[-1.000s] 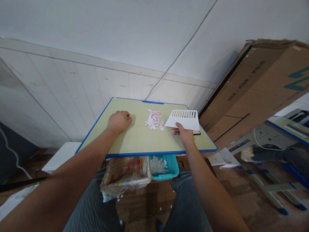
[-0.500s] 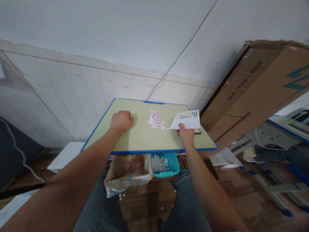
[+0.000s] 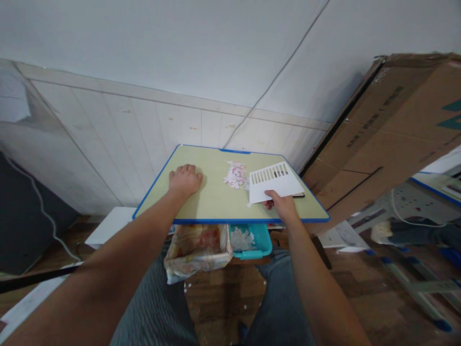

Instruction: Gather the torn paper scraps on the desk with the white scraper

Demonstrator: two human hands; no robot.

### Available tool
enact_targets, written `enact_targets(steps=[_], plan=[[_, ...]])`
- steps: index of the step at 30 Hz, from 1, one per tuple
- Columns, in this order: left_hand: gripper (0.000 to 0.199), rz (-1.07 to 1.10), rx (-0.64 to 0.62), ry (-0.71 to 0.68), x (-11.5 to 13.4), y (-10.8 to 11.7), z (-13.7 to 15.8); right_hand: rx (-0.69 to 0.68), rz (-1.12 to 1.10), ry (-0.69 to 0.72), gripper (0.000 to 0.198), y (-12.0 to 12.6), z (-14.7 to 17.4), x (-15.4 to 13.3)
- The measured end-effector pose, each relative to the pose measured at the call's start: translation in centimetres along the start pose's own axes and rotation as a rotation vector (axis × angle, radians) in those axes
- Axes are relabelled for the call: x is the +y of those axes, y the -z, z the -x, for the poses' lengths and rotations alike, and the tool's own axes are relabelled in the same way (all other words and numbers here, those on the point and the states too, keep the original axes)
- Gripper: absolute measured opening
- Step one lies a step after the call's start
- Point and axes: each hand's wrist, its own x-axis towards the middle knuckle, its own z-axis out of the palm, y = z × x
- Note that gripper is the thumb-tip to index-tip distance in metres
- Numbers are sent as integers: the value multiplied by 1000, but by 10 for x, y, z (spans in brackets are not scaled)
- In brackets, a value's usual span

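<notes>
My left hand (image 3: 186, 180) rests palm down on the left part of a pale yellow desk top (image 3: 212, 202) with a blue rim, its fingers lying on the surface and holding nothing. In my right hand (image 3: 281, 204) is a white slotted card (image 3: 268, 190), gripped at its near edge between thumb and fingers. A row of slots runs along the card's far side. To the left of the card lies a heap of small white and pink paper scraps (image 3: 236, 175). A dark-edged flat thing (image 3: 298, 195) shows partly from under the card.
Below the desk's front edge sit a box lined with patterned plastic (image 3: 200, 262) and a teal basket (image 3: 264, 240) holding whitish pieces. A large cardboard box (image 3: 389, 129) leans at the right. A cable (image 3: 277, 74) runs down the wall. Scraps dot the floor.
The white card has turned and come nearer and to the left, towards the scraps, with my right hand still on it. My left hand's fingers look more stretched out; the view has shifted slightly.
</notes>
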Motion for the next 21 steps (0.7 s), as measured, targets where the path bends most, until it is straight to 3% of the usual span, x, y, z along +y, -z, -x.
enact_targets(steps=[6,11,16,21], plan=[[79,-21,-86,-87,-12,1,19,-120,12,11,27,7,13,-5],[79,9,-60,-86,-11,3,20,-70,-58,24,29,7,12,-1],[76,40,-32,-70,-13,-2,16,-110,-58,6,26,11,10,5],[83,12,-67,-65,-16,-7,12,-2,-178,39,30,10,6,9]])
